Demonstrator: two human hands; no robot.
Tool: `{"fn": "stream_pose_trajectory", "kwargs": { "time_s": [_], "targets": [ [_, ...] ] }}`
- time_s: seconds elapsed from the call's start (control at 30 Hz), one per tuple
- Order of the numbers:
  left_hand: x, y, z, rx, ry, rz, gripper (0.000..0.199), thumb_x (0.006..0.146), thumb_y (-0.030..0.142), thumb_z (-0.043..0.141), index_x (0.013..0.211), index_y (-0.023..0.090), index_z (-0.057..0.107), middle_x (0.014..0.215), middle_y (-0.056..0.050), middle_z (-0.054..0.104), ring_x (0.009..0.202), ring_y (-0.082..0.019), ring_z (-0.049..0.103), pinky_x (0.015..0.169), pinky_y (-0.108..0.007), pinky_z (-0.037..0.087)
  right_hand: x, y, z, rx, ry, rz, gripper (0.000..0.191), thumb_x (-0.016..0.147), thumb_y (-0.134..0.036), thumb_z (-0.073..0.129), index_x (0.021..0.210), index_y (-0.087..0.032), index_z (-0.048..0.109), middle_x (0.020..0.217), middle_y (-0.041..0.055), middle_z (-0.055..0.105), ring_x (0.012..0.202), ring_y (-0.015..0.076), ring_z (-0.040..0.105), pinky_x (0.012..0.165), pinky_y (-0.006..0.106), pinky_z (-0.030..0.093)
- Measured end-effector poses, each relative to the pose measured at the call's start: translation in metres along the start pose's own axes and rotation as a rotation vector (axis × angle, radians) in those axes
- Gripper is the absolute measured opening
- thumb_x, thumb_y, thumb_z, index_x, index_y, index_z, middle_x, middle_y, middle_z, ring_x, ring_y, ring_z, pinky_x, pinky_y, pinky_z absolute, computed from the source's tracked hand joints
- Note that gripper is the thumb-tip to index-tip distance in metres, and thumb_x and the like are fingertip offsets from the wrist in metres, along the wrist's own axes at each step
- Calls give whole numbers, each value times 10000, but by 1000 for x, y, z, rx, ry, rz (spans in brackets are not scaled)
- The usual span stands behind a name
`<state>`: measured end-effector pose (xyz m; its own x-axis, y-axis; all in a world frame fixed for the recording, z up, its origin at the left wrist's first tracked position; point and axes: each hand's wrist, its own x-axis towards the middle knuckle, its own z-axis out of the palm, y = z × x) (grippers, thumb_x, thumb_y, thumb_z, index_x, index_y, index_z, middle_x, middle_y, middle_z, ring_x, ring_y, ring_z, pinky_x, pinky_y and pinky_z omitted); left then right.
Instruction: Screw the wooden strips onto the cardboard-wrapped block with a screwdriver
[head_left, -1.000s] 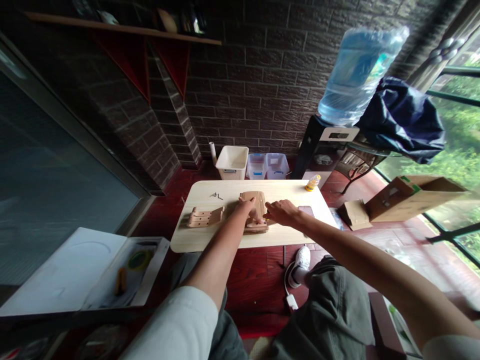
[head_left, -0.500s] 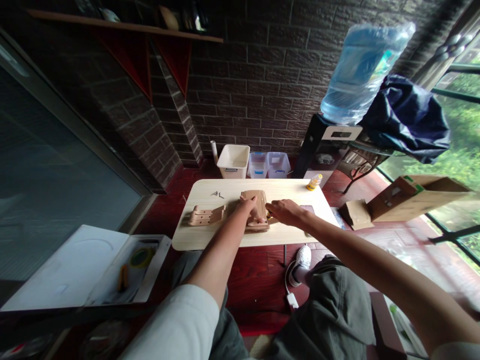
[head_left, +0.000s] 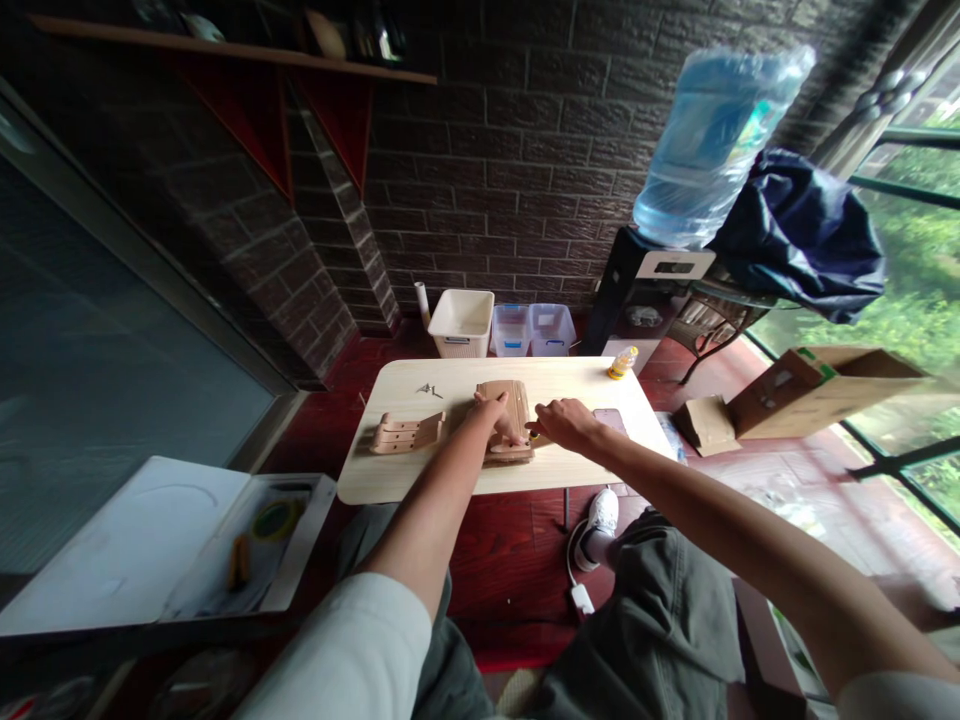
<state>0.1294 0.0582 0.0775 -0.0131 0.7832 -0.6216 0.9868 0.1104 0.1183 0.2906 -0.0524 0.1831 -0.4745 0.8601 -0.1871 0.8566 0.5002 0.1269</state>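
Note:
My left hand point(head_left: 496, 412) is closed on a light-brown wooden piece point(head_left: 517, 400), pressing it against the table; its lower edge shows dark holes. The hand covers part of that piece. Close by on the right, my right hand point(head_left: 564, 420) is curled around a small yellow-and-black screwdriver point(head_left: 533, 434), mostly hidden by the fingers, at the piece's right side. Left of both hands lies another wooden part point(head_left: 409, 432) with slats and holes. A few small dark screws point(head_left: 429, 390) are scattered behind it.
The pale table point(head_left: 375, 480) also carries a phone point(head_left: 610, 418) and a yellow-capped bottle point(head_left: 622, 362). Plastic bins point(head_left: 461, 330) stand behind it. An open white case point(head_left: 247, 560) is at the lower left, cardboard boxes point(head_left: 795, 395) at the right, a water dispenser point(head_left: 637, 300) beyond.
The view has shifted slightly. My right hand has turned a little at the screwdriver; my left hand keeps its place on the wooden piece.

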Motion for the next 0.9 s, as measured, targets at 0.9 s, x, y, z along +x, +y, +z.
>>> {"fn": "stream_pose_trajectory", "kwargs": {
  "time_s": [0.9],
  "targets": [
    [-2,0,-2,-13,-14,-30,1607,269,529,961,1551,423,-3,1645,-101,-139,1453,-519,174,1087,-591,402,1,3,-2,-15,-17,-15,397,1003,-431,458,1183,-111,609,1045,199,722,945,296,713,737,326,493]
  ]
}}
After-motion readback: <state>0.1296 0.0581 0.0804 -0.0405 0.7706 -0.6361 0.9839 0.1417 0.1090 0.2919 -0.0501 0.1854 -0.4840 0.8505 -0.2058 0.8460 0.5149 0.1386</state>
